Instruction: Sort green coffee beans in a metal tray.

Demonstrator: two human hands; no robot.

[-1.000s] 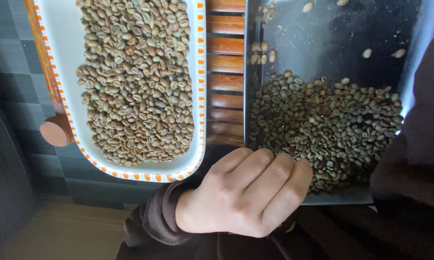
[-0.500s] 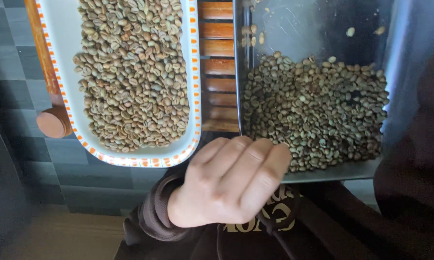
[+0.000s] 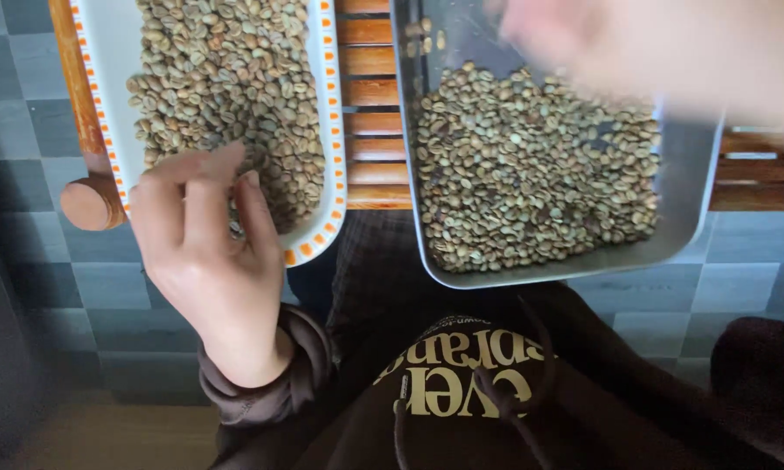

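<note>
My left hand (image 3: 205,261) hovers over the near corner of a white oblong dish (image 3: 324,104) with an orange-dashed rim, its fingers loosely spread just above the pale green coffee beans (image 3: 227,78) heaped in it. I see nothing gripped in that hand. At the top right my right hand (image 3: 653,52) is a motion blur above a steel tray (image 3: 690,200), which holds a second layer of green coffee beans (image 3: 531,165). The blur hides its fingers.
Both containers rest on a slatted wooden table (image 3: 370,96) with a round wooden knob (image 3: 92,202) at its left corner. Grey floor tiles (image 3: 26,130) lie below. My dark sweatshirt (image 3: 462,383) fills the bottom of the view.
My left hand left the steel tray's near edge and swung left over the white dish, its closed fingers now loosened. My right hand came into view over the steel tray. The view tilted down.
</note>
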